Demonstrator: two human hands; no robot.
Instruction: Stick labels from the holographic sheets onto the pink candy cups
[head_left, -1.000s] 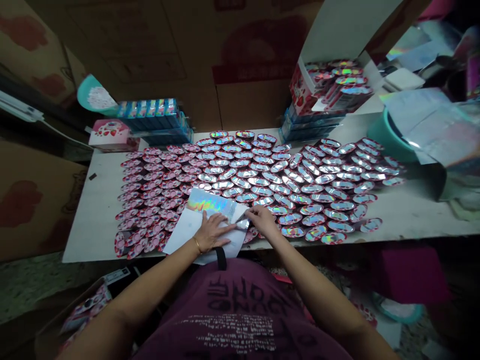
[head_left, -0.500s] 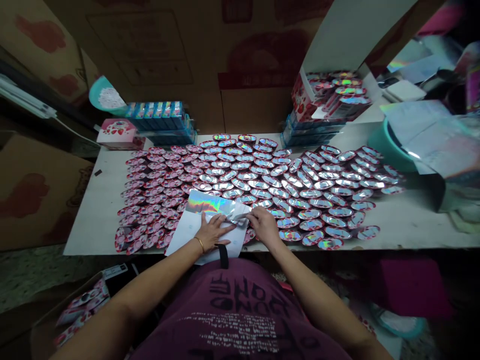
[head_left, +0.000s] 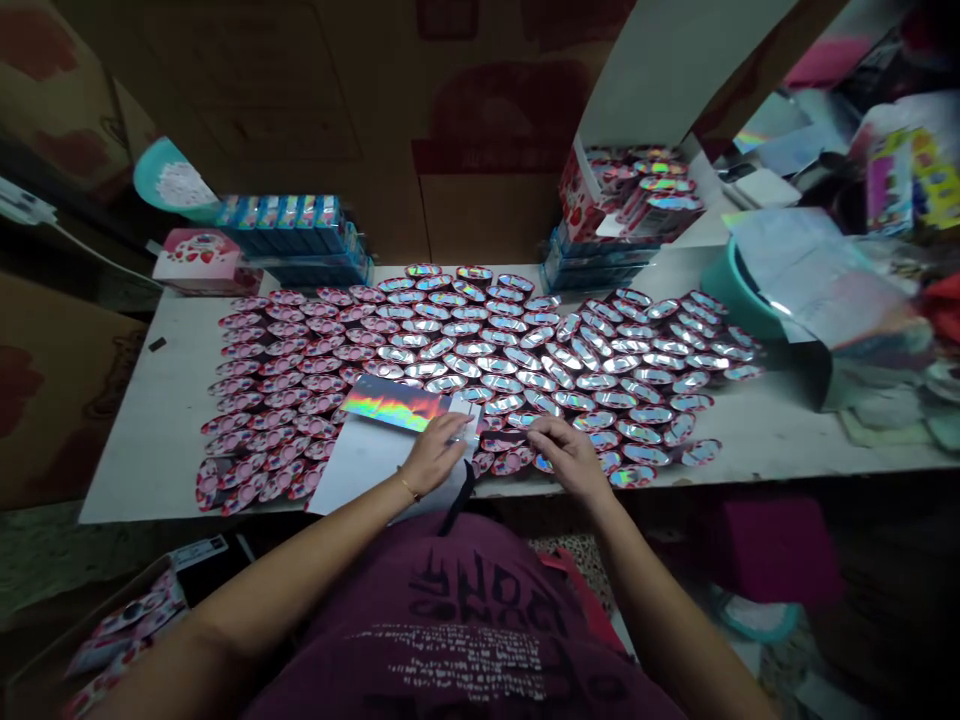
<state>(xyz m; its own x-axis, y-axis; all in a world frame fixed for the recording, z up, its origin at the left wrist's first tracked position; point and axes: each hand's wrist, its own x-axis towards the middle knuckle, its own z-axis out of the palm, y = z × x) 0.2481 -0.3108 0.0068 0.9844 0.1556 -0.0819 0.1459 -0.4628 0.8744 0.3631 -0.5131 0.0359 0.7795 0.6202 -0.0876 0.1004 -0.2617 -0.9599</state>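
My left hand lies with its fingers flat on the right edge of a white sheet. A shiny rainbow-coloured band runs across the sheet's far end. Between thumb and fingers, my right hand pinches a thin dark strip, which stretches left toward my left fingertips. Whether the strip is still joined to the sheet, I cannot tell. Under and around the sheet stand rows of small pink-and-red packs with oval tops. Many tops carry silvery stickers, while those at the left show plain pink.
Blue boxes and a pink box stand at the back left. An open carton of packs sits on blue boxes at the back right. A teal bin with sheets over it is at the right. Large cardboard boxes wall the back.
My right hand has moved right and away from the sheet, with the strip stretched out. My left hand's fingers have come together and shifted to the sheet's right edge. The camera view has shifted.
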